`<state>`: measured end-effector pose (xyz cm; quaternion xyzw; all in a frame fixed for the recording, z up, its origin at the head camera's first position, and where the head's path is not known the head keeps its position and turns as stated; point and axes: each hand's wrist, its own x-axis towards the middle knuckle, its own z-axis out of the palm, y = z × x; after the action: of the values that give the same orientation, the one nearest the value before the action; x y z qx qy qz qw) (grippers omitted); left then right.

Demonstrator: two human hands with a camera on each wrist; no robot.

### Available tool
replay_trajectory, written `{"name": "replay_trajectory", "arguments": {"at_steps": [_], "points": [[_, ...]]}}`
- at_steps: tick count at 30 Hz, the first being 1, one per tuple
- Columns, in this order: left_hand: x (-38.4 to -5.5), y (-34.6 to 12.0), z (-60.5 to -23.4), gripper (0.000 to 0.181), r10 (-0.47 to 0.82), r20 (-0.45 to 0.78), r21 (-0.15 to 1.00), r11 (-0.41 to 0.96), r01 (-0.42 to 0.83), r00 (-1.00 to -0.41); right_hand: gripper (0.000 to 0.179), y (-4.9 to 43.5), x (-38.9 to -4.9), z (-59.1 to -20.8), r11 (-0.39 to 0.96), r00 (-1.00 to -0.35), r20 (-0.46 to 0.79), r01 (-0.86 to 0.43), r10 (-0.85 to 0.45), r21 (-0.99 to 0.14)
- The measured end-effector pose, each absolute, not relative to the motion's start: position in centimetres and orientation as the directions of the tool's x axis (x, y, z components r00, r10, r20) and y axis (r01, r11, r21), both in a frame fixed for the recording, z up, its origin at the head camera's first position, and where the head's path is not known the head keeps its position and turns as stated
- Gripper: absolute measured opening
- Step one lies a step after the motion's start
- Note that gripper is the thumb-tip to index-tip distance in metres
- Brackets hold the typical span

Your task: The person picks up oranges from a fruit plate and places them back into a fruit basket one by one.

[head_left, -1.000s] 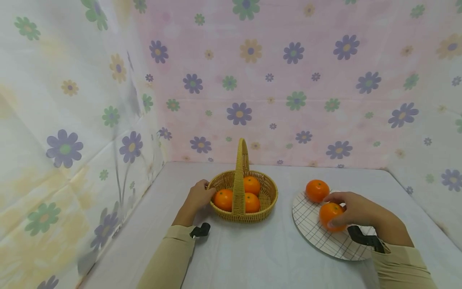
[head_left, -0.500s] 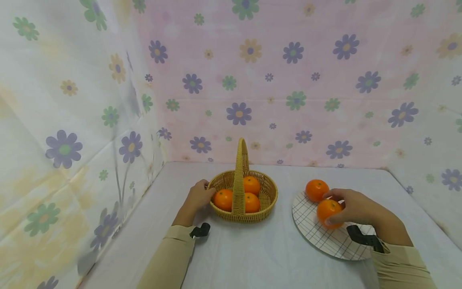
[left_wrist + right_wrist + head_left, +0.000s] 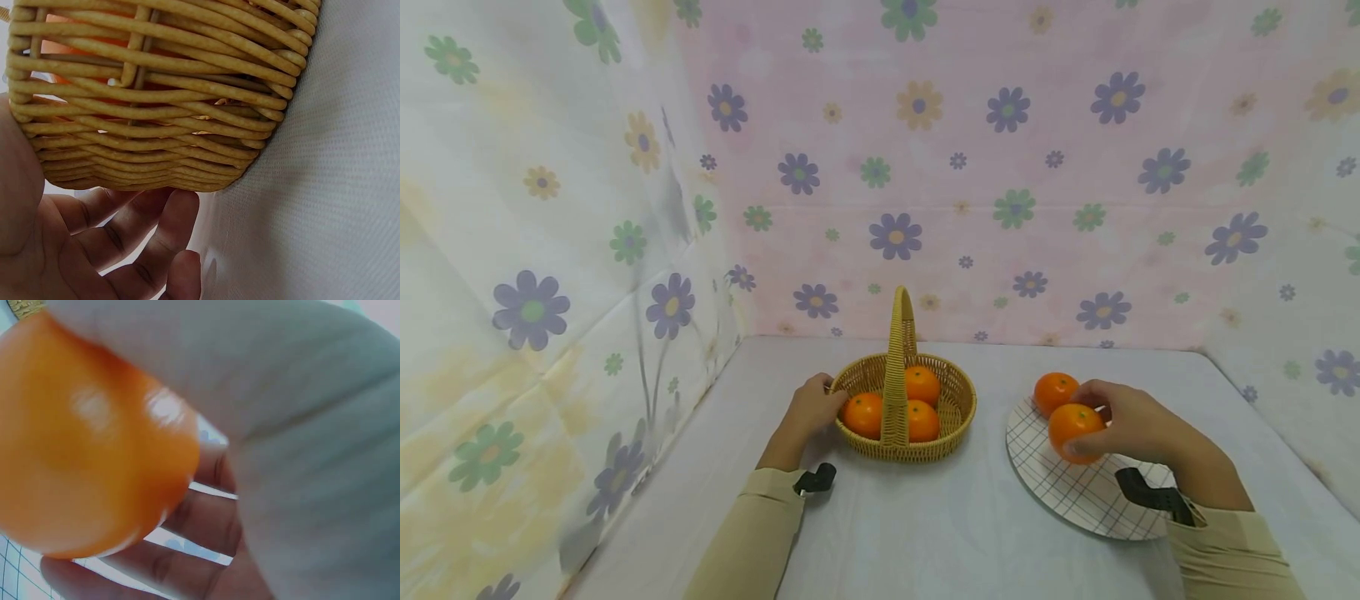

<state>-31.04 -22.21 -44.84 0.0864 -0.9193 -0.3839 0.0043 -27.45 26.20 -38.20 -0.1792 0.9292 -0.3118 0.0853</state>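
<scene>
My right hand (image 3: 1138, 423) grips an orange (image 3: 1076, 432) over the left part of a round white plate (image 3: 1112, 500) with a grid pattern. In the right wrist view, thumb and fingers wrap the held orange (image 3: 94, 444). Another orange (image 3: 1054, 392) sits just behind it at the plate's back edge. My left hand (image 3: 814, 408) holds the left rim of a wicker basket (image 3: 951, 442) with a tall handle. From the left wrist view, its fingers (image 3: 178, 219) touch the basket's woven side (image 3: 156, 150). Three oranges (image 3: 922, 421) lie inside the basket.
A white cloth (image 3: 917, 533) covers the table. Flowered fabric walls (image 3: 970, 183) stand behind and on both sides. The basket handle (image 3: 897, 358) arches high over its middle. A stretch of tabletop separates basket and plate.
My right hand has moved left and slightly away with the orange, which now overlaps the rear orange in view. The left hand and basket stay in place.
</scene>
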Motion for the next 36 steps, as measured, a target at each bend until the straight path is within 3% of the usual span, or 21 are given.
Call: {"name": "replay_trajectory", "arguments": {"at_steps": [12, 36], "points": [[-31.1, -22.2, -44.8, 0.043, -0.165, -0.061, 0.703, 0.693, -0.16, -0.984, 0.071, 24.7, -27.3, -38.1, 0.757, -0.928, 0.056, -0.333, -0.368, -0.562], [-31.0, -22.2, -44.8, 0.04, -0.176, -0.069, 0.701, 0.692, -0.173, -0.982, 0.074, 22.0, -28.6, -37.6, 0.719, -0.917, 0.259, -0.398, -0.303, -0.57]]}}
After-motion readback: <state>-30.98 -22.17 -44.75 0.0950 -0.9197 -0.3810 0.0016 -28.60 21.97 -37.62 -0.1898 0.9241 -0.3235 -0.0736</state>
